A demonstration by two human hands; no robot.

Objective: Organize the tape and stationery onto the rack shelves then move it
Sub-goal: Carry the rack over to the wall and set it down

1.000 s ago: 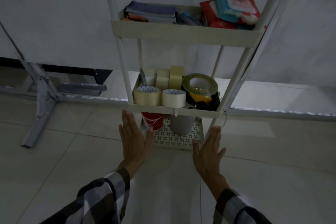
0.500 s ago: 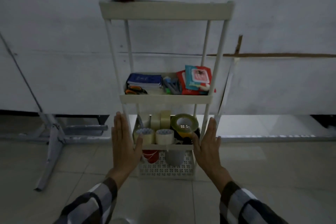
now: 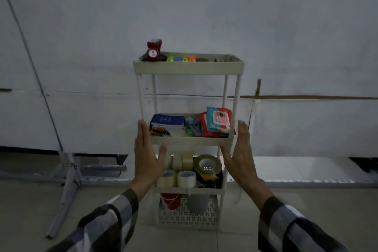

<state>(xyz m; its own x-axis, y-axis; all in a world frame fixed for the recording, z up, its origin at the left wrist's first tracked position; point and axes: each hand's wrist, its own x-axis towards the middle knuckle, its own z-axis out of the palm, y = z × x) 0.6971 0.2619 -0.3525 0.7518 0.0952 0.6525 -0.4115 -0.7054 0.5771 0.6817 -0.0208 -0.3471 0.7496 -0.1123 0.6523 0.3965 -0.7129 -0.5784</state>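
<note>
A white four-tier rack (image 3: 188, 68) stands on the floor against the wall. Its top tray carries a red tape dispenser (image 3: 153, 52) and small coloured items (image 3: 180, 59). The second shelf holds notebooks (image 3: 167, 122), pens (image 3: 193, 127) and red packets (image 3: 218, 122). Several tape rolls (image 3: 185, 178) fill the third shelf, with a large roll (image 3: 207, 166) among them. On the bottom shelf are a red cup (image 3: 170, 200) and a grey cup (image 3: 197, 202). My left hand (image 3: 146, 155) and my right hand (image 3: 239, 155) are raised flat, fingers straight, at either side of the second shelf.
A grey metal stand (image 3: 69, 178) with a slanted leg sits on the floor to the left. The white wall (image 3: 286, 37) is directly behind the rack. Pale tiled floor (image 3: 317, 200) stretches to the right and in front.
The view has pulled back and up, so the whole rack now shows. Both hands rose from the third shelf's level to the sides of the second shelf.
</note>
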